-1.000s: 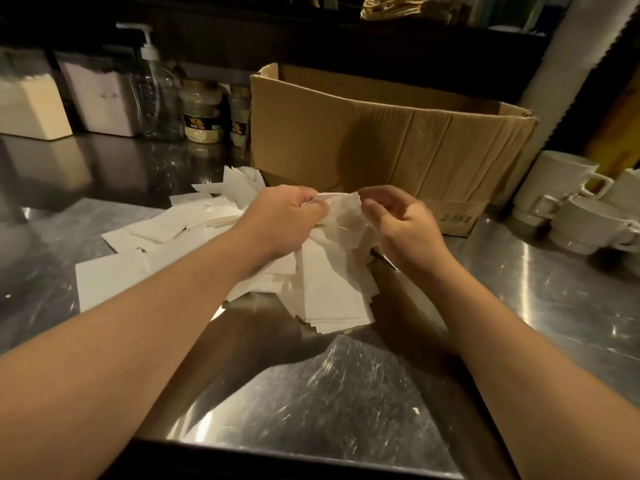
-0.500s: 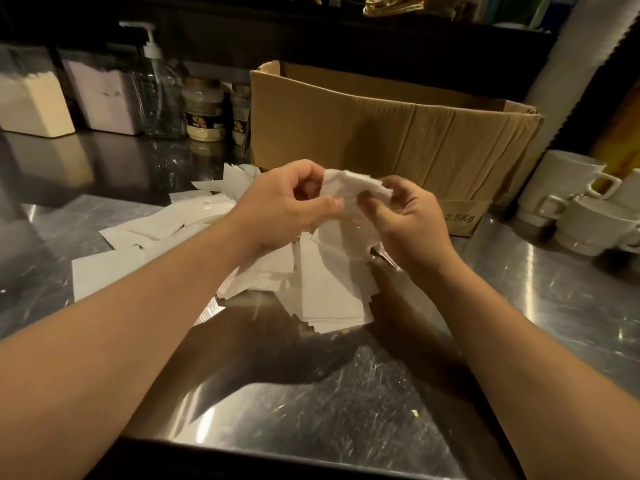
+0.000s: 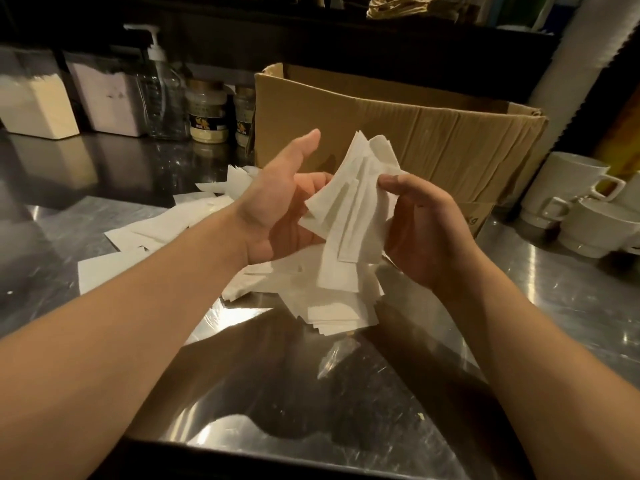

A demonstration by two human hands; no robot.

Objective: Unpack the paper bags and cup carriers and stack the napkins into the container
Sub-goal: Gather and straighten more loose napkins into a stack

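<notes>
A loose bunch of white napkins [image 3: 349, 216] hangs above the steel counter between my two hands. My right hand [image 3: 426, 233] pinches the bunch near its top with thumb and fingers. My left hand [image 3: 277, 209] is beside it, palm turned toward the bunch, thumb up, its fingertips behind the napkins' left edge. Below them a scattered pile of white napkins [image 3: 332, 306] lies on the counter, spreading to the left [image 3: 114, 271]. A brown cardboard box [image 3: 433, 133] stands open just behind the hands.
White mugs [image 3: 588, 209] are clustered at the right. At the back left stand a pump bottle [image 3: 162, 95], jars [image 3: 207, 116] and two clear containers [image 3: 34, 98]. The steel counter [image 3: 311, 410] reflects light near the front edge.
Both hands have lifted the napkin bunch higher off the pile. My left hand has loosened from a grip on the bunch to a relaxed, spread pose, while my right hand keeps hold.
</notes>
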